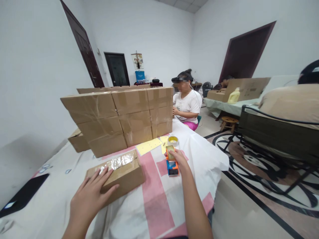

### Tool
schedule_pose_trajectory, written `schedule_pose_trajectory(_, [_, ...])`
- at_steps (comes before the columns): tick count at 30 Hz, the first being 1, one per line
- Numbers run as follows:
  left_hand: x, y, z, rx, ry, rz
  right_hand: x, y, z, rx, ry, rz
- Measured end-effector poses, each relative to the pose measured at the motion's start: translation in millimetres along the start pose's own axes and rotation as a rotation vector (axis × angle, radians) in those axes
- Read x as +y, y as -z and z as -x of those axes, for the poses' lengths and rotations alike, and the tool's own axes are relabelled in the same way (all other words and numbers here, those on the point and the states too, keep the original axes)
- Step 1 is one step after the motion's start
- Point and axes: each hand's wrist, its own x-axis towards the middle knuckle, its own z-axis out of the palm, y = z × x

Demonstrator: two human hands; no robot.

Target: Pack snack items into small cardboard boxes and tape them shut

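Note:
A cardboard box [129, 172] with shiny clear tape along its top lies on the cloth-covered table [129, 219]. My left hand [93, 192] rests on the box's left part, fingers spread over the top and the near side. To the right, my right hand [178, 159] is wrapped round the upper part of an orange and blue tape dispenser [172, 167], by its tape roll. The dispenser's dark end points toward me. A loose roll of tape [172, 140] lies just beyond the dispenser.
Stacked boxes [134, 116] stand at the table's far side, with yellow sheets [149, 146] before them. A dark flat object [25, 194] lies at the left. Behind the stack sits a person in a white shirt [190, 103]. The table's edge runs down the right.

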Motion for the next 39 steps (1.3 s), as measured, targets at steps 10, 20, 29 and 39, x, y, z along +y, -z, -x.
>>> schedule_pose_trajectory(10, [1,0.0,1,0.011,-0.008,-0.023,1,0,-2,-0.002,0.003,0.008])
schedule_pose_trajectory(20, [1,0.6,1,0.026,-0.014,-0.025,5,2,-4,-0.005,0.017,0.003])
schedule_pose_trajectory(29, [3,3.0,0,0.008,-0.01,-0.035,4,0,-4,-0.005,0.017,0.006])
schedule_pose_trajectory(39, [2,2.1,1,0.008,-0.002,-0.021,14,-4,-11,-0.045,0.071,-0.004])
